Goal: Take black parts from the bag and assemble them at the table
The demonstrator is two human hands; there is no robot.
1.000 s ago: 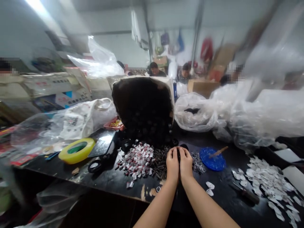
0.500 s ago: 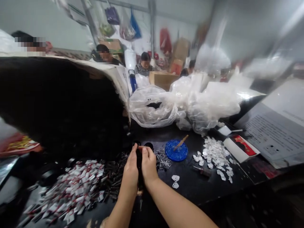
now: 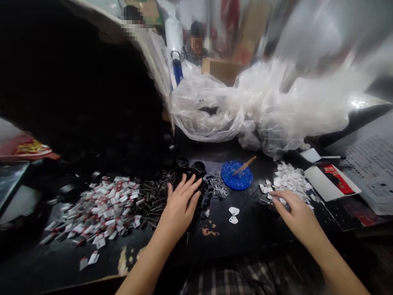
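Observation:
My left hand [image 3: 181, 200] is spread open, palm down, over the right edge of a heap of dark thin tubes [image 3: 153, 198]. Its fingertips come close to a small round black cup [image 3: 198, 167]. At the right, my right hand [image 3: 291, 207] has curled its thumb and fingers about the dark handle of a small screwdriver [image 3: 264, 200], partly hidden under the fingers. Behind that hand lies a pile of small white plates with holes [image 3: 291, 178]. Two more white plates [image 3: 233, 211] lie between my hands, near a heap of small silvery pins [image 3: 217, 186].
A blue round lid [image 3: 230, 176] bears a wooden stick. Many white-and-red tagged pieces [image 3: 104, 209] are heaped at left. Clear plastic bags [image 3: 208, 106] and a large dark-sided box [image 3: 76, 94] stand behind. A white-and-red box [image 3: 333, 182] lies right. A person [image 3: 196, 45] sits opposite.
My hands, cupped together before, have parted. The right moved across to the screwdriver, and the left opened out flat over the dark tubes. The view has tilted downward.

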